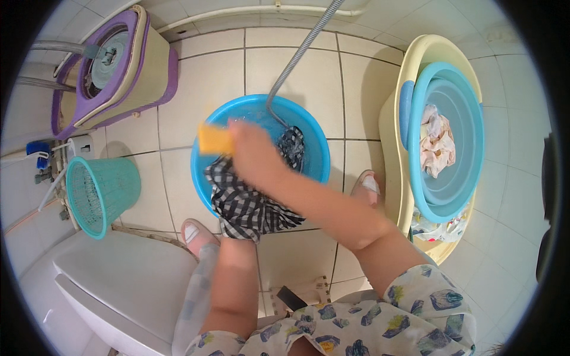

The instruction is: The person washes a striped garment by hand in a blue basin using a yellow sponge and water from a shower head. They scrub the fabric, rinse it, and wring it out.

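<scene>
A round blue plastic basin (326, 155) stands on the tiled floor before me, with water in it. My right hand (254, 149), blurred, grips a yellow block (215, 139), perhaps a soap bar or a sponge, over the basin's left part. Black-and-white checked cloth (249, 213) hangs across the near rim, and my left hand is hidden beneath it, with only the forearm showing. Part of a dark patterned cloth (291, 147) lies in the basin, beside the end of a grey corrugated hose (303, 51).
A purple-and-cream mop bucket (153, 75) and a green plastic wastebasket (120, 191) stand left, above a white toilet lid (129, 267). At right, a light-blue basin (472, 178) holding pale cloth (438, 144) rests in a cream baby bathtub (394, 178). My slippered feet flank the blue basin.
</scene>
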{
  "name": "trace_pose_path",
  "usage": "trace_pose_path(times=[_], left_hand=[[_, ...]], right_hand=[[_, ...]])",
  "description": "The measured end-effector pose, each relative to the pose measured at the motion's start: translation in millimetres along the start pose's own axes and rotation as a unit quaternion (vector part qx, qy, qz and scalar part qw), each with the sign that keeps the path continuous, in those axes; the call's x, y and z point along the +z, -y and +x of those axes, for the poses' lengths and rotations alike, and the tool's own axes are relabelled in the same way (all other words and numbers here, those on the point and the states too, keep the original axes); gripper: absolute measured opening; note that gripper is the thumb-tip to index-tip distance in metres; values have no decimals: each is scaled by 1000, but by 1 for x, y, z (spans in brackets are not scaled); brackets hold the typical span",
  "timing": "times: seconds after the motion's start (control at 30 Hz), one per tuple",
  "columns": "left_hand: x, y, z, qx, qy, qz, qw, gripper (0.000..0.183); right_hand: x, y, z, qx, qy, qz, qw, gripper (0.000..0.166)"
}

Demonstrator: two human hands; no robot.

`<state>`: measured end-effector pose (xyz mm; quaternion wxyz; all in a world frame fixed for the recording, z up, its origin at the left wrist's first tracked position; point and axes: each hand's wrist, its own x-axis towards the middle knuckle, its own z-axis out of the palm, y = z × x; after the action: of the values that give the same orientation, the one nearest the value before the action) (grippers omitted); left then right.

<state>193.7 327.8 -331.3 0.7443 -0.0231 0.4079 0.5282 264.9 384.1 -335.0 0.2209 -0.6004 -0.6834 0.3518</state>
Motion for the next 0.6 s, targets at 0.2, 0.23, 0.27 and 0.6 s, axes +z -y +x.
trace_pose_path(times=[0.2, 0.23, 0.27, 0.6], left_hand=[[-25, 8, -14, 196, 69, 543, 814, 27], [-27, 12, -14, 216, 73, 594, 771, 26], [-28, 14, -14, 226, 78, 620, 747, 26], [-23, 26, -22, 252, 102, 682, 679, 23]], right_hand=[[70, 7, -74, -109, -1, -5, 994, 30], [66, -3, -51, -57, -19, -9, 998, 25], [58, -17, -27, 42, -39, -67, 996, 29], [50, -39, -34, 38, -32, -160, 986, 43]])
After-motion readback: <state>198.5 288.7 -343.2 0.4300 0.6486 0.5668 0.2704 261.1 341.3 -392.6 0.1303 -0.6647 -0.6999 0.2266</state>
